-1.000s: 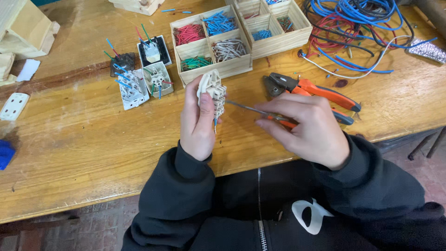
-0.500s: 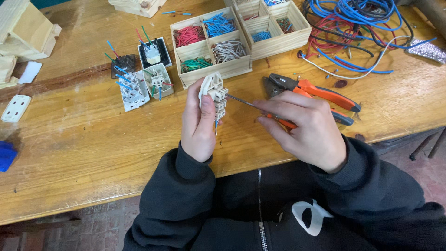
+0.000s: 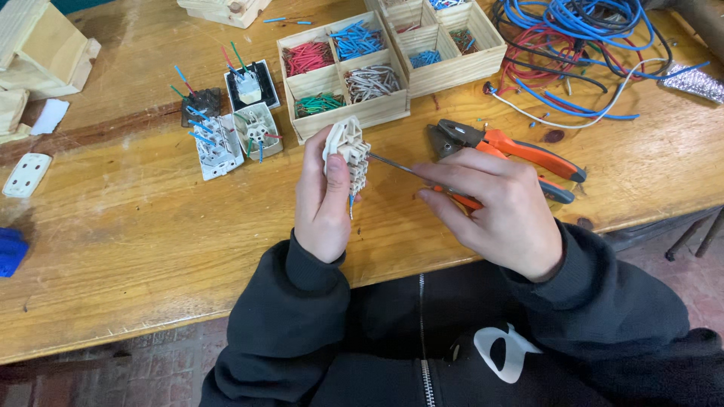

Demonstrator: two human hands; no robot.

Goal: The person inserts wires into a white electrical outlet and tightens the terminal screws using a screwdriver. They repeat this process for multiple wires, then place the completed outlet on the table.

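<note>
Barely shifted since before. Left hand [image 3: 323, 197] wrapped around pale socket [image 3: 348, 151] above tabletop's front edge — light, stiff plastic, best held by sides. Right hand [image 3: 494, 207] pinching screwdriver [image 3: 422, 177], tip touching socket.

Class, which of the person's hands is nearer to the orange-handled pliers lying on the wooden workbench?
Right. The right hand lies just in front of the orange-handled pliers, partly overlapping them; the left hand is farther left.

Left of the wooden compartment box [image 3: 343, 75], switch modules [image 3: 226, 128] with upright wire ends crowd the bench. Right of it, orange-handled pliers [image 3: 513, 151] and tangled cables [image 3: 581, 45] block passage. In front of the box, beyond the modules, the workbench [image 3: 136, 241] lies open.
</note>
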